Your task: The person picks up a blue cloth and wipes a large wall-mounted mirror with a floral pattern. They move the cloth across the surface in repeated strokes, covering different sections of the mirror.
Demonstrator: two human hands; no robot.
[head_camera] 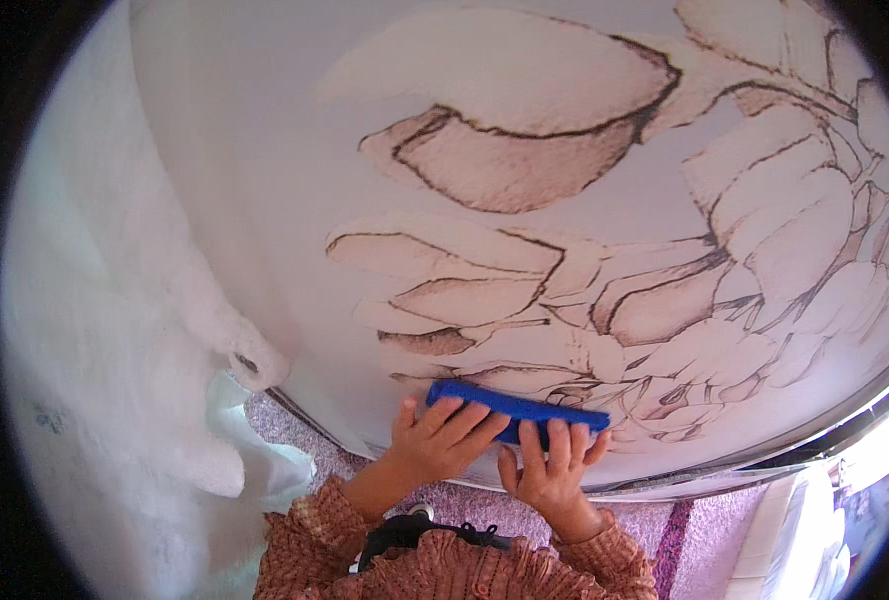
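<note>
A blue folded or rolled cloth (523, 405) lies on a broad white surface (264, 150) printed with brown line-drawn leaves and flowers. My left hand (448, 442) rests on the cloth's left half, its fingers bent over the lower edge and the thumb out to the left. My right hand (549, 465) has its fingertips on the right half of the same cloth. Both hands lie side by side near the surface's near edge. The underside of the cloth is hidden.
White, soft-looking fabric (137, 375) hangs in folds at the left, with a rolled end near the surface. A patterned purple-grey carpet (639, 517) shows below the near edge. Pale fabric or cushions (789, 532) stand at the lower right, beside a bright area.
</note>
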